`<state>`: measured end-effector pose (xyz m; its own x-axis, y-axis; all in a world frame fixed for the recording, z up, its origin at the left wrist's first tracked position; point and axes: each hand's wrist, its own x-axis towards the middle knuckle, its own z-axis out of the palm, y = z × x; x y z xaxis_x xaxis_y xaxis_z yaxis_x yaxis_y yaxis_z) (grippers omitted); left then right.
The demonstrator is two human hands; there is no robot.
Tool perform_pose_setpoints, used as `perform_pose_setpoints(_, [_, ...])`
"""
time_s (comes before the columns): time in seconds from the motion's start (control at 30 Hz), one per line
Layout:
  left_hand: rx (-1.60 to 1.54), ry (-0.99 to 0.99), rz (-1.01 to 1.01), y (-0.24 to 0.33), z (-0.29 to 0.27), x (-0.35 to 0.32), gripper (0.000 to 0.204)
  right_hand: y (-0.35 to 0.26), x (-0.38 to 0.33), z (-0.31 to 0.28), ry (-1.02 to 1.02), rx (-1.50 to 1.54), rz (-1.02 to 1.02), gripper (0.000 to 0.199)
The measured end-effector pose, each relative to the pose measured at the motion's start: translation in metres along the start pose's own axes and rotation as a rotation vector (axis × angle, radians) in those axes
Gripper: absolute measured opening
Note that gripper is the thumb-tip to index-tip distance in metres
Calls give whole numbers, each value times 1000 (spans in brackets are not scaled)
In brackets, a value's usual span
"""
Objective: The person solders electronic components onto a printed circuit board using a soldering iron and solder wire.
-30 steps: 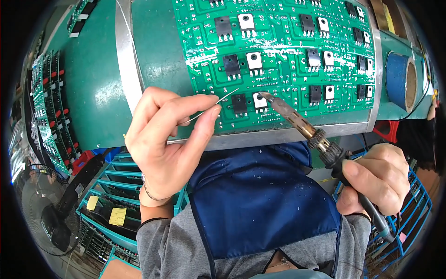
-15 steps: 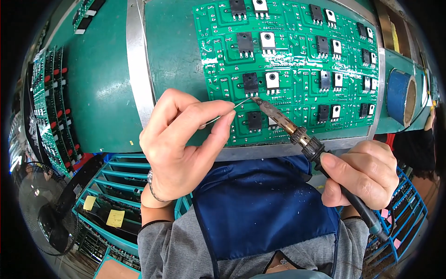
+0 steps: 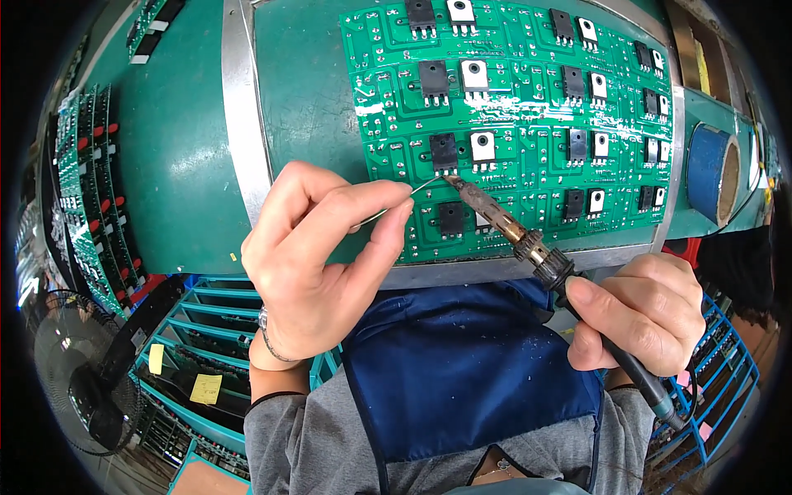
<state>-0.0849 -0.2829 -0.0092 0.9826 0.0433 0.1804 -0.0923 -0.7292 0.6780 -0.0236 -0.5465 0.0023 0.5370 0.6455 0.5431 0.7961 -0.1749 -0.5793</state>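
Between the thumb and forefinger of my left hand (image 3: 318,243) is pinched a thin solder wire (image 3: 425,186). My right hand (image 3: 643,318) grips a soldering iron (image 3: 528,243) by its dark handle. The iron's tip and the wire's end meet at the legs of a black transistor (image 3: 444,152) on a green circuit board panel (image 3: 528,54). To that part's right sits a silver-faced transistor (image 3: 483,148). Several more black and silver-faced pairs stand in rows across the panel. The iron's barrel partly hides a silver-faced part in the nearest row.
A blue tape roll (image 3: 709,175) stands right of the panel. Metal strips (image 3: 241,91) edge the green worktop. Populated boards (image 3: 95,198) stand at far left. Below are a teal rack (image 3: 202,318), a black fan (image 3: 87,371) and a blue wire basket (image 3: 718,375).
Both hands have shifted slightly left, and the iron's tip with them. The wire end and tip stay at the same transistor's legs, a little further left along them.
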Motion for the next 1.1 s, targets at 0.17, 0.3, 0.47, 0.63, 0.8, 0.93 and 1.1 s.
perform_pose_setpoints(0.17, [8,-20,15,0,4,1,26,0,0,-2,-34,16,10,19])
perform_pose_setpoints(0.3, [24,-23,8,1,3,1,26,0,0,-2,-22,11,5,19])
perform_pose_setpoints(0.47, [15,-32,14,0,5,3,26,-1,1,-4,-61,21,27,20])
perform_pose_setpoints(0.63, [12,-44,19,-1,6,5,25,-1,1,-6,-73,8,29,20])
perform_pose_setpoints(0.8, [-1,-54,17,-1,7,7,25,-2,1,-8,-95,29,45,21])
perform_pose_setpoints(0.93, [22,-42,24,0,4,7,25,-1,2,-13,-168,27,13,27])
perform_pose_setpoints(1.1, [12,-53,6,0,4,7,25,-3,2,-18,-229,22,37,27])
